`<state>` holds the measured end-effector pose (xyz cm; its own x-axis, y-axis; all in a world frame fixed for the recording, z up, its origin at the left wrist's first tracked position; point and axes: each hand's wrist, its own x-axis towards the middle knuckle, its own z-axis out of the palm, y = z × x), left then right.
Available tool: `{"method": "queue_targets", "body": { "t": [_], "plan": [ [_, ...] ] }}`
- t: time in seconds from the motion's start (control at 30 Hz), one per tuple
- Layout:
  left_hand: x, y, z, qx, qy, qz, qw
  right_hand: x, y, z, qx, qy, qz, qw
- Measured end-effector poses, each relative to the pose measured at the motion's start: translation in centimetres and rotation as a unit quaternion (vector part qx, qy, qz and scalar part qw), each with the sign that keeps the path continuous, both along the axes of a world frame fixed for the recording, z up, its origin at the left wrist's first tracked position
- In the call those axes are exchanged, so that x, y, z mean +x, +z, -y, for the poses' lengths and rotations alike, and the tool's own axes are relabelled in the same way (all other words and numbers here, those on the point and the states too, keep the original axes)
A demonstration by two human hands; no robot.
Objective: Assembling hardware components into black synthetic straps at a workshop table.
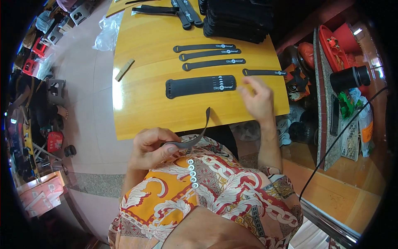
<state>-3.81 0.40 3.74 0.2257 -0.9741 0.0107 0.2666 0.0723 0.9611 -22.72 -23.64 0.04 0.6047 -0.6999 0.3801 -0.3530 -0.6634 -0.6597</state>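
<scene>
My left hand (154,148), in front of my body below the table's near edge, is closed on one end of a black strap (196,140). The strap's free end curves upward to the right. Over the table's near right part, my right hand (258,98) has its fingers partly bent and apart, with nothing visible in them. Just left of it lies a wide group of overlapping black straps (190,86) with white print. Beyond that, three single straps (213,64) with slotted ends lie in a row. Another single strap (263,72) lies past my right fingertips.
A tall pile of black straps (238,18) stands at the yellow table's (145,103) far right, with loose straps (185,14) beside it. A small wooden block (124,69) lies near the left edge. Clear plastic (108,33) hangs there. Right of the table is a cluttered shelf (325,112).
</scene>
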Motion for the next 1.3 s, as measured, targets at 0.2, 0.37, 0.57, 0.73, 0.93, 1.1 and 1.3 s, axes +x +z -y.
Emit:
{"method": "queue_targets", "body": {
  "t": [0.2,0.37,0.57,0.73,0.93,1.1,1.3],
  "plan": [
    [0.3,-1.0,1.8,-0.026,0.060,0.129,0.989,2.0,1.7,-4.5,0.256,0.419,0.029,0.871],
    [1.7,-3.5,2.0,0.000,0.207,0.057,0.977,0.6,1.3,-2.8,0.243,0.234,-0.080,0.938],
    [1.9,-5.6,3.1,0.111,0.273,0.086,0.952,-0.4,0.3,-0.5,0.268,0.115,-0.066,0.954],
    [2.6,-6.0,4.3,0.215,0.210,0.062,0.952,-0.5,-1.4,0.2,0.328,0.073,-0.036,0.941],
    [3.5,-5.7,5.5,0.255,0.150,0.082,0.952,-0.2,-2.4,1.0,0.310,0.031,-0.013,0.950],
    [3.7,-7.3,6.4,0.181,0.208,0.264,0.924,0.6,-3.0,1.3,0.319,0.003,-0.001,0.948],
    [3.4,-7.3,7.3,0.234,0.253,0.337,0.876,1.3,-2.9,1.4,0.296,-0.026,-0.039,0.954]
  ]
}}
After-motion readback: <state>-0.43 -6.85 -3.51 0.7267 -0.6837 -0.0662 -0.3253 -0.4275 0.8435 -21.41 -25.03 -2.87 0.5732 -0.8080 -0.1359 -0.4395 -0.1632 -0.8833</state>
